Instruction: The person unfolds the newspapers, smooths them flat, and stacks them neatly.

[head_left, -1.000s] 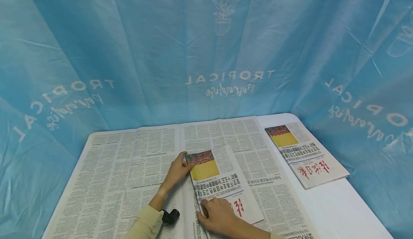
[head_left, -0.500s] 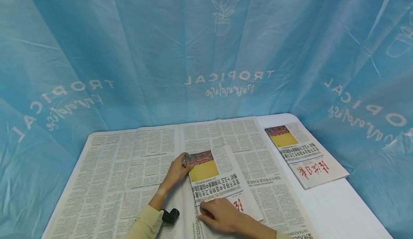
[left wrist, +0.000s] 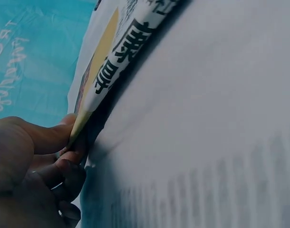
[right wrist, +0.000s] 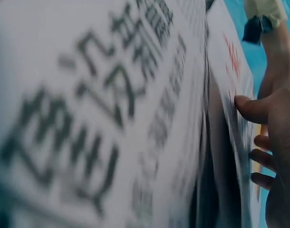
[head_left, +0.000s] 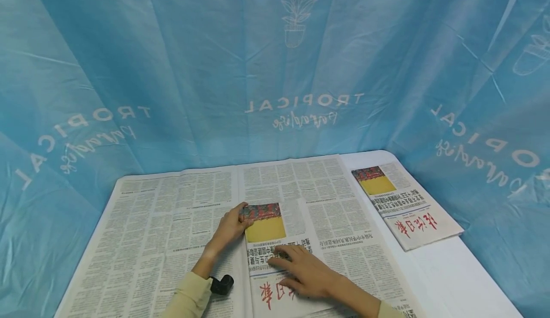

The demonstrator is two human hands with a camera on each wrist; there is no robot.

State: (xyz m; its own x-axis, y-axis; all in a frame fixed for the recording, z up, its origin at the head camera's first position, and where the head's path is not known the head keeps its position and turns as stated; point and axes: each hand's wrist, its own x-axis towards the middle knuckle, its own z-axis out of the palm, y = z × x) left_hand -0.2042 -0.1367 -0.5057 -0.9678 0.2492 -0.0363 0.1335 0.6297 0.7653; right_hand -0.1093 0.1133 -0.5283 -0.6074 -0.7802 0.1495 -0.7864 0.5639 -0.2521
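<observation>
A folded newspaper (head_left: 265, 230) with a red and yellow picture at its far left corner lies on an opened newspaper sheet (head_left: 172, 232). My left hand (head_left: 231, 226) pinches that corner between thumb and fingers. Close up in the left wrist view, the left thumb (left wrist: 52, 137) presses on the picture side while the fingers curl under the slightly raised edge. Over the middle of the folded newspaper, my right hand (head_left: 307, 271) has its fingers spread. The right thumb (right wrist: 252, 108) meets the printed surface in the right wrist view.
Another folded newspaper (head_left: 408, 207) with the same front page lies to the right on the white tabletop (head_left: 464, 280). A blue curtain (head_left: 240, 69) with printed lettering surrounds the table at the back and sides. A dark wrist device (head_left: 222, 284) sits by the left cuff.
My right hand has moved from the newspaper's near left edge up and rightward onto its face, its fingers spreading. The folded newspaper has turned slightly, showing more red lettering. The left hand keeps its pinch.
</observation>
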